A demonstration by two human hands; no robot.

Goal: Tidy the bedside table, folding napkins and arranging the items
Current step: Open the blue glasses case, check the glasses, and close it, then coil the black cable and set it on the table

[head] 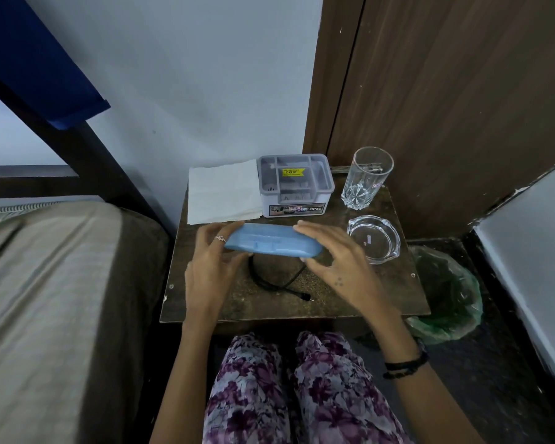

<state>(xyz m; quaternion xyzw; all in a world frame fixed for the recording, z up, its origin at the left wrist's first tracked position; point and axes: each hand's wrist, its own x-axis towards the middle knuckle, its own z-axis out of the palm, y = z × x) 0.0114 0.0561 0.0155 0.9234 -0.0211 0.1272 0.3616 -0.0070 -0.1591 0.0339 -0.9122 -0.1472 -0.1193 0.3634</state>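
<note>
A long light-blue plastic case (269, 240) is held level just above the brown bedside table (382, 290). My left hand (212, 261) grips its left end and my right hand (334, 257) grips its right end. Behind it a white napkin (223, 192) lies flat at the table's back left. A grey and white organizer box (297, 187) stands beside the napkin. A tall clear glass (367, 177) stands at the back right, with a clear glass ashtray (374, 238) in front of it. A black cable (276, 282) lies under the case.
A bed with a beige cover (55, 299) runs along the left of the table. A bin lined with a green bag (446, 296) sits on the floor to the right. A dark wooden door (446, 91) rises behind the table.
</note>
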